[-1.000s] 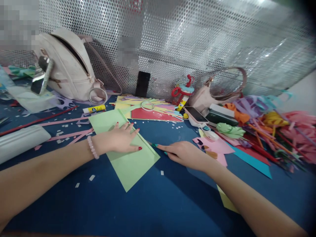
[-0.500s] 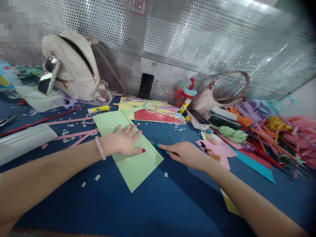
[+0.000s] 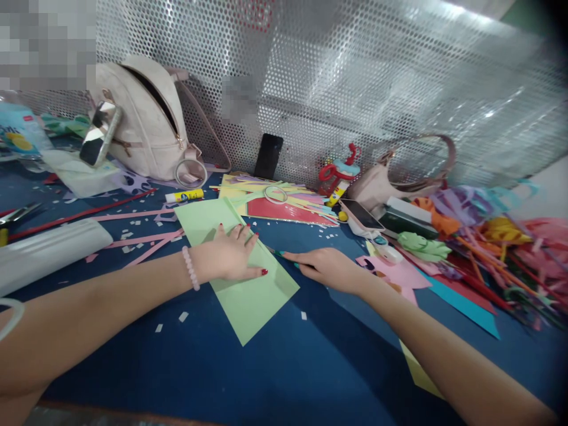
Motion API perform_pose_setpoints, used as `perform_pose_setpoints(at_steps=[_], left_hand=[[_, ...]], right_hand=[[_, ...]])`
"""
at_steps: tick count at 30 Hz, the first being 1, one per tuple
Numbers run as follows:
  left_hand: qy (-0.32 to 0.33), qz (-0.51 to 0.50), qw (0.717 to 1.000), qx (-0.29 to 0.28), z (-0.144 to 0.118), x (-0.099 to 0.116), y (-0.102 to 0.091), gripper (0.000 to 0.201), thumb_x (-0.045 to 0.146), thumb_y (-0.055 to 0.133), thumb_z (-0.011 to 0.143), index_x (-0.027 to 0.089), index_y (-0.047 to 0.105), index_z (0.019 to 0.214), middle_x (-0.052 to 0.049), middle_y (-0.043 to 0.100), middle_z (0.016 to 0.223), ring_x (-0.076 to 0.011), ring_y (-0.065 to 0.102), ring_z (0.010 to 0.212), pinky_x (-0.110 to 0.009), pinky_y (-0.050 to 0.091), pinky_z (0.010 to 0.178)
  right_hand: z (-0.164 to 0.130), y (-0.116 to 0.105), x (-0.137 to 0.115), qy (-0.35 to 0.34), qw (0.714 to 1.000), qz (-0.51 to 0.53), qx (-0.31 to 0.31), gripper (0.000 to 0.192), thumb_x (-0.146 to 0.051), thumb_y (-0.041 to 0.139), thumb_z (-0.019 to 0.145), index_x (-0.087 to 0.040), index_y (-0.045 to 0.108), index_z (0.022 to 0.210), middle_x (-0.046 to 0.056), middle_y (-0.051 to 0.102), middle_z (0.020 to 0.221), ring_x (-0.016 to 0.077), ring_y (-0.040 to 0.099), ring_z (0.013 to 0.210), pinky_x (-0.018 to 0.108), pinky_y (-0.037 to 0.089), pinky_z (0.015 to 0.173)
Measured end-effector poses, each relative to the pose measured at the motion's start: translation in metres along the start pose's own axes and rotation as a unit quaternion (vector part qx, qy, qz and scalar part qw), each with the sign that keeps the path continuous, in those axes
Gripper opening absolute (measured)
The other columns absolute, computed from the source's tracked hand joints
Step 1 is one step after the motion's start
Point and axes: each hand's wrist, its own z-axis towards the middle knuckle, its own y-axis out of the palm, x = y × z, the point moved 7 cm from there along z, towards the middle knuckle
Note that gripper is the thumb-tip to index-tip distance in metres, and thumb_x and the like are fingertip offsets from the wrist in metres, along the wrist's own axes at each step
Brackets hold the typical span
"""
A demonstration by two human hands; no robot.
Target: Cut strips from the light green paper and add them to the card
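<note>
Left hand [image 3: 231,257] flat on green paper [image 3: 242,278], right hand [image 3: 331,269] at its edge.
I see left fingers [image 3: 244,234] spread, pinning the sheet to the blue surface [image 3: 284,367]; right fingers pressed together, holding a pencil [image 3: 277,252] against the paper's right edge.

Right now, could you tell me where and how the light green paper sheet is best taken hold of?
Probably by the near corner of the green sheet, coming from the table's front edge. It lies flat on the blue table, so a fingertip must slide under that corner, which lies bare. The left hand presses its middle; the right hand lies at its right edge.
</note>
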Motion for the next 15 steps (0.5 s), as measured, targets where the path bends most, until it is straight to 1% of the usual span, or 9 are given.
perform_pose_setpoints(at_steps=[3,7,11,15], left_hand=[[0.0,-0.002,1.0,0.007,-0.001,0.001,-0.002,0.089,0.068,0.034,0.088,0.009,0.013,0.151,-0.02,0.007,0.155,-0.0382,0.006,0.143,-0.067,0.009,0.108],[-0.003,-0.006,1.0,0.011,-0.004,0.002,-0.005,0.088,0.067,0.035,0.088,0.01,0.016,0.151,-0.018,0.008,0.156,-0.0391,0.007,0.143,-0.067,0.01,0.108],[-0.006,-0.005,1.0,0.005,-0.005,0.002,-0.005,0.089,0.068,0.032,0.088,0.009,0.014,0.151,-0.018,0.006,0.156,-0.0386,0.006,0.143,-0.067,0.01,0.108],[-0.004,-0.004,1.0,0.007,-0.003,0.001,-0.002,0.09,0.069,0.031,0.087,0.009,0.013,0.151,-0.017,0.005,0.156,-0.0381,0.006,0.143,-0.068,0.01,0.108]], right_hand=[[0.009,-0.002,0.0,0.008,1.0,-0.009,-0.007,0.048,-0.022,0.036,0.093,-0.029,0.048,0.139,0.004,0.073,0.096,0.0186,0.065,0.076,0.026,0.04,0.064],[0.021,-0.005,0.001,0.014,1.0,-0.021,-0.005,0.048,-0.024,0.036,0.093,-0.03,0.047,0.139,0.004,0.073,0.094,0.019,0.065,0.075,0.026,0.04,0.064],[0.032,-0.006,0.001,0.002,1.0,-0.024,0.006,0.048,-0.024,0.035,0.093,-0.03,0.047,0.14,0.005,0.073,0.097,0.0199,0.065,0.078,0.027,0.04,0.064],[0.04,-0.009,0.001,-0.001,1.0,-0.022,0.012,0.048,-0.025,0.036,0.093,-0.03,0.048,0.139,0.004,0.073,0.1,0.0203,0.065,0.08,0.028,0.041,0.066]])
